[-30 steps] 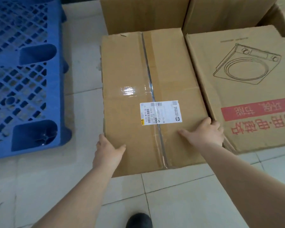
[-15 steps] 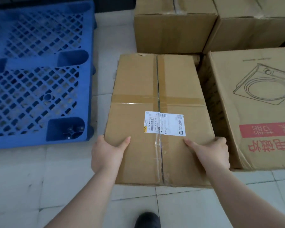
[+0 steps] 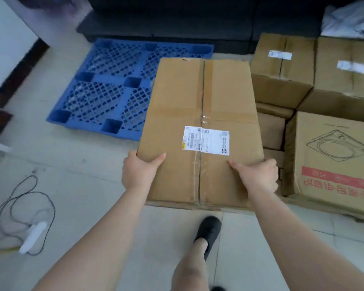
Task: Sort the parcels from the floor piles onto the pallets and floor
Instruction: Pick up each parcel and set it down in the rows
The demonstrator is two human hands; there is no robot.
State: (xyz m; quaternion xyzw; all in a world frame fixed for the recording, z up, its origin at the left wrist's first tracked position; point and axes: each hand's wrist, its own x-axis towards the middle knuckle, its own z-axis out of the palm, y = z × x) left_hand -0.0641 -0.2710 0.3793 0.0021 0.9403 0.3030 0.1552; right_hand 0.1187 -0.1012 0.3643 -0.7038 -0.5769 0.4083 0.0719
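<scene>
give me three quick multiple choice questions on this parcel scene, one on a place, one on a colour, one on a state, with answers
1. Where is the pallet relative to the held cardboard box?
A. to its left
B. to its right
C. on top of it

2. What colour is the pallet?
A. red
B. blue
C. green

3. How is the labelled box held?
A. by one hand
B. by both hands
C. by no hand

Answers:
1 A, the pallet lies on the floor left of the cardboard box.
2 B, its lattice is blue.
3 B, the left hand and right hand grip its near corners.
</scene>
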